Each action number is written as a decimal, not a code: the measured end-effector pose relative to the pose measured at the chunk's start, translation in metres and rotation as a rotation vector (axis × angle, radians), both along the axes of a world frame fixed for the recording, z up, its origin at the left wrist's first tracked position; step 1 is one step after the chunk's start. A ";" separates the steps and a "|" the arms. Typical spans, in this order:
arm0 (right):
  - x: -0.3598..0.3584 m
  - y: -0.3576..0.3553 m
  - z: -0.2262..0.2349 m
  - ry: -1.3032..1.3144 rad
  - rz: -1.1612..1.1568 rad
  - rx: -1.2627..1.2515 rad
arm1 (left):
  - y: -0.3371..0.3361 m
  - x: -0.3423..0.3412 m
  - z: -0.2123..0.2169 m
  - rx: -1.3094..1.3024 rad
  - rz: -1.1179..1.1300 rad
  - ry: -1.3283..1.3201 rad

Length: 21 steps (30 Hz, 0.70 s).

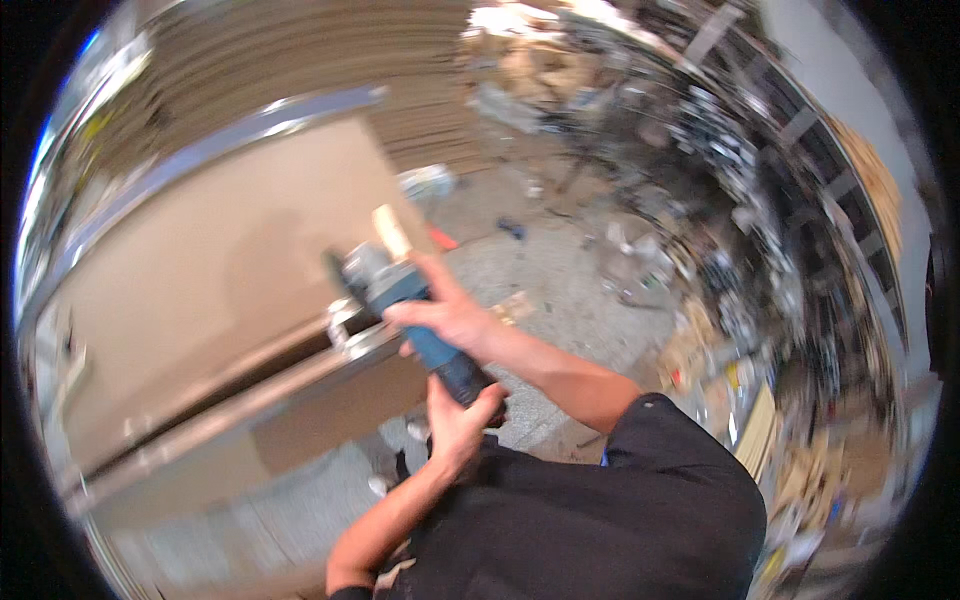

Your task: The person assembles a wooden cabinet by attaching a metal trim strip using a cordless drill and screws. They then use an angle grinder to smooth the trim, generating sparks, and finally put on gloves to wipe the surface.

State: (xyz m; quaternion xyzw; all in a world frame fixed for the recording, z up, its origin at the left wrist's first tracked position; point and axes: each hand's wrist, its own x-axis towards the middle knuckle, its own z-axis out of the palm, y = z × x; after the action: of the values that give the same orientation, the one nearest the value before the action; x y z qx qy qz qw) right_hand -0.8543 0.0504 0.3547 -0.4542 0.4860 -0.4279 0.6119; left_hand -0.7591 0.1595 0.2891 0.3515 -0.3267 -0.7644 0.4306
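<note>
Both of my hands hold a blue and black angle grinder (432, 345), its silver head and dark, blurred disc pointing up and left over the bench's near right corner. My right hand (455, 315) is wrapped round the body just behind the head. Closed on the dark rear end is my left hand (460, 425). A pale, wood-coloured strip (391, 232) shows just beyond the grinder head; whether it touches the tool I cannot tell. Beside the head, at the bench edge, sits a shiny roundish item (352, 328), too smeared to name.
A large brown board (210, 230) covers the bench, with a metal rail (230, 130) along its far side. Stacked brown sheets (320, 50) stand behind. Cluttered shelving (740, 150) fills the right. Bags and scraps (635, 260) lie on the grey floor (540, 290).
</note>
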 end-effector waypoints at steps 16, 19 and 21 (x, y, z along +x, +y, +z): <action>0.000 -0.002 0.023 0.455 0.089 -0.033 | 0.002 -0.037 -0.014 -0.134 0.034 0.181; -0.013 -0.022 0.033 0.774 0.167 -0.178 | -0.014 -0.061 -0.017 -0.115 0.062 0.397; -0.016 -0.030 0.036 0.934 0.250 -0.250 | -0.015 -0.067 -0.004 -0.121 0.159 0.326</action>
State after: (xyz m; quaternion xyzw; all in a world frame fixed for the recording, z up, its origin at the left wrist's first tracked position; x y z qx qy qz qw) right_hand -0.8701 0.0203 0.3907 -0.7219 0.5951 -0.1569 0.3163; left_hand -0.8257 0.1446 0.2854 0.2213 -0.2694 -0.7536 0.5572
